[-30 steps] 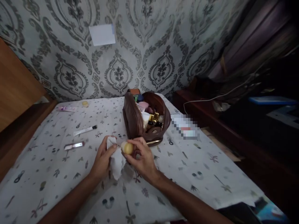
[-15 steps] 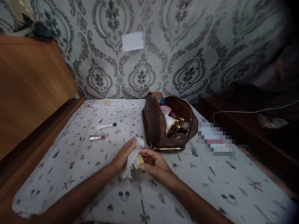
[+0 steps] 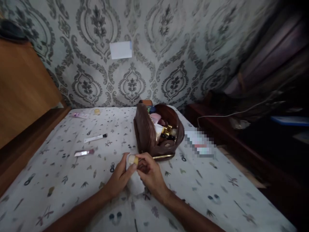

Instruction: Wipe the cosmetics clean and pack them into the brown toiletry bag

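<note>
A small jar with a yellow lid [image 3: 133, 159] is between my two hands, just in front of the brown bag. My left hand [image 3: 121, 174] is closed round a white cloth [image 3: 135, 184] that wraps the jar's pale end. With bent fingers, my right hand [image 3: 150, 172] grips the yellow lid from the right. The cloth hangs down between both hands. Behind them the brown bag [image 3: 147, 132] stands unzipped, and pink, white, gold and black items show inside it.
On the patterned sheet [image 3: 84, 199], a pink tube [image 3: 80, 115], a small yellow jar [image 3: 97, 111], a white tube with black cap [image 3: 94, 138] and a pinkish tube [image 3: 84, 153] lie at the left. A blurred-out packet [image 3: 200, 143] lies right of the bag.
The view has swung to the right. My left hand has brought the cloth onto the jar, and the jar's pale end now sits in it. My right hand stays on the lid.
</note>
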The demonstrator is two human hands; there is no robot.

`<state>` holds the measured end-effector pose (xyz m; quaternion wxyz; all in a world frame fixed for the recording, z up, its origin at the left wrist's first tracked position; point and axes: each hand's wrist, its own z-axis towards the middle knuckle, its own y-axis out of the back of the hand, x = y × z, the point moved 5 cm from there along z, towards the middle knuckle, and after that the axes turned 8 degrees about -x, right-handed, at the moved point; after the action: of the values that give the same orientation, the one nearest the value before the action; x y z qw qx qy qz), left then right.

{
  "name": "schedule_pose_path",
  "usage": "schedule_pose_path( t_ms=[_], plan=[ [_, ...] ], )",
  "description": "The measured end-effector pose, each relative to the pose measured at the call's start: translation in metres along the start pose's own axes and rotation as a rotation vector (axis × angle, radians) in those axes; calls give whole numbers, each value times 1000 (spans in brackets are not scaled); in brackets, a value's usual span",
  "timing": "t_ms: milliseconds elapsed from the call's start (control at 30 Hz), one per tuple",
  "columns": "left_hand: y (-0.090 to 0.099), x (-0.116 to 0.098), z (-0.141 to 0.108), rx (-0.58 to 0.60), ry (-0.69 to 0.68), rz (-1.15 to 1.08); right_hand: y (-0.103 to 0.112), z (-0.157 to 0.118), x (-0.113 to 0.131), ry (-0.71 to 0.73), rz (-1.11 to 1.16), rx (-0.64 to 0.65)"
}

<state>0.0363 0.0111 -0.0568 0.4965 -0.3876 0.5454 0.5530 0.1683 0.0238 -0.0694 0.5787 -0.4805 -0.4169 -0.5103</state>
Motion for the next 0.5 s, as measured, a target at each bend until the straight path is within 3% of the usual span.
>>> schedule_pose_path(
  t_ms=[100,233,367,500],
  plan=[
    [1,10,-1,-58,39,60,-1,-5,4,130,-137,-5],
    [16,33,-4,-260,79,170,-1,-10,3,161,-236,0],
    [24,54,1,-231,-8,214,1,-14,4,218,-279,22],
    [28,66,2,-202,-121,288,3,-14,11,407,-348,88]
  ],
)
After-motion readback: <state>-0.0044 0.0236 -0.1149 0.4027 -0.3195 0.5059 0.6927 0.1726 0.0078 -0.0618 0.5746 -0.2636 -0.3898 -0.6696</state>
